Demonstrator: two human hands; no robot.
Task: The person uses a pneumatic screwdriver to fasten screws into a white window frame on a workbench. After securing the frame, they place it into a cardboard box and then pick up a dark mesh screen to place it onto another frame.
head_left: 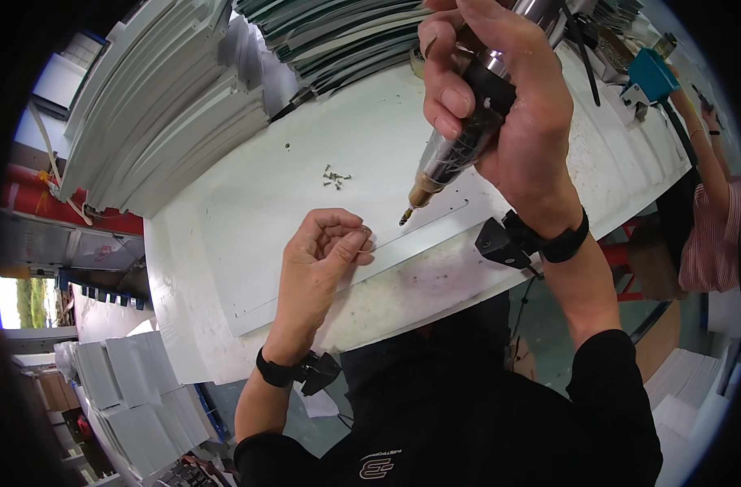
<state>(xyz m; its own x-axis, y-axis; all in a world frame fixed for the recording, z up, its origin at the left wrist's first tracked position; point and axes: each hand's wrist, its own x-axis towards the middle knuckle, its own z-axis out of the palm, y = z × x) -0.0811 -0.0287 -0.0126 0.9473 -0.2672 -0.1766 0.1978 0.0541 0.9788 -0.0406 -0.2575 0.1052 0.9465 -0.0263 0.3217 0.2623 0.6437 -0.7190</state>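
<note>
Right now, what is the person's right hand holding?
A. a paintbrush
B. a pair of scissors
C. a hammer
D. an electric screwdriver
D: the right hand grips a silver and black electric screwdriver, its bit pointing down at the white metal panel beside the left hand, with loose screws lying farther up the panel.

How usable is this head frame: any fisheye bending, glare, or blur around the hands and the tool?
Head view: strong fisheye, the white table edge bows and the corners go black; light is even, with soft shadow under the left hand; mild glare on the metal barrel of the electric screwdriver in the right hand; the small screws stay sharp enough to count roughly.
</note>
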